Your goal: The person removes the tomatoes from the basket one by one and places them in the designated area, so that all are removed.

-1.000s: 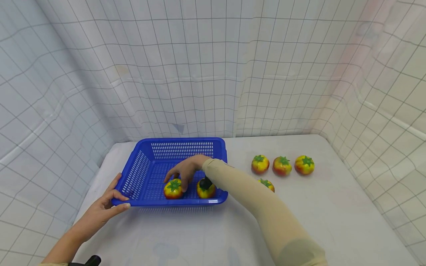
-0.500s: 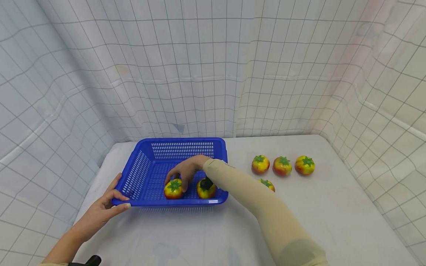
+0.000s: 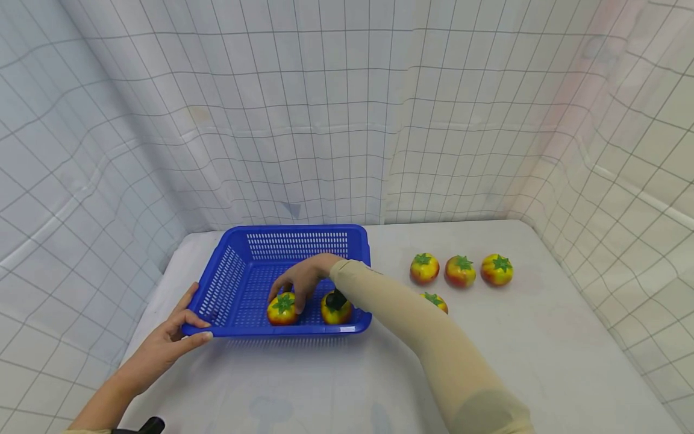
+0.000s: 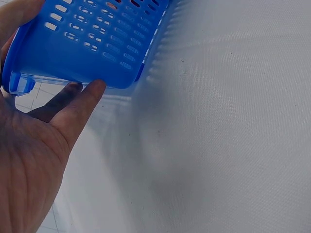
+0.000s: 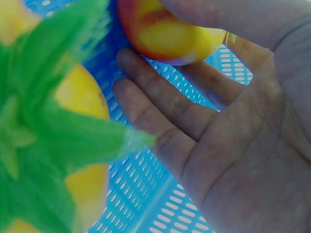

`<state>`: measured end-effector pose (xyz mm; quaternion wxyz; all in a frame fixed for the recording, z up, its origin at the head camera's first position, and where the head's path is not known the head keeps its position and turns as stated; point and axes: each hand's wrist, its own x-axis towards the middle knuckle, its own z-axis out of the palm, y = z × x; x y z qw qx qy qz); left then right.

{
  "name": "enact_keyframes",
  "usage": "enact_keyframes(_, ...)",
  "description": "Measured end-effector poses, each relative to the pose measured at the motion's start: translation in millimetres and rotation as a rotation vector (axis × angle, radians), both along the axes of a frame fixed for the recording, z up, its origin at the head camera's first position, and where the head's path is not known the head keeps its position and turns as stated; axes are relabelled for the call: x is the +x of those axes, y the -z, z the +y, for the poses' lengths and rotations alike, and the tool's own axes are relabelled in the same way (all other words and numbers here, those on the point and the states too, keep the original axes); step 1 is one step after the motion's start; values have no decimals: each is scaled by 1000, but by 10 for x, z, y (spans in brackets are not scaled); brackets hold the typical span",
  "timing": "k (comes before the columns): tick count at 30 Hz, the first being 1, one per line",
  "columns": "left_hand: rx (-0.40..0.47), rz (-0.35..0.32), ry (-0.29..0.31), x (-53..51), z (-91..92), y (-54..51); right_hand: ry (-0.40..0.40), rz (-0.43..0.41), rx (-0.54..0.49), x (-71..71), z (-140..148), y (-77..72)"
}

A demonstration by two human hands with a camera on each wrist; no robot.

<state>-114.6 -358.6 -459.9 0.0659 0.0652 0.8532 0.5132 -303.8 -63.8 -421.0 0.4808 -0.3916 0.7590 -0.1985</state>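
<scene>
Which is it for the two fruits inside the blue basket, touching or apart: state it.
Apart. The head view shows it plainly: a strip of the blue basket is visible between the left fruit and the right fruit.

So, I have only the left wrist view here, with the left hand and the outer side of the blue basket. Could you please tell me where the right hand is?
Observer: The right hand is inside the basket, with its fingers around a red-and-yellow fruit.
Operator: Thank you. And does any fruit lie outside of the basket?
Observer: Yes, four more fruits lie on the white table, to the right of it.
</scene>
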Motion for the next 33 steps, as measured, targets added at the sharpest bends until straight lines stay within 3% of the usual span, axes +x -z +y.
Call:
enact_keyframes(17, -3, -1, 6, 10, 17, -4, -15, -15, -16, -24, -6, 27)
enact_keyframes(33, -3, -3, 5, -5, 13, -5, 31, -7, -92, -58, 92, -118)
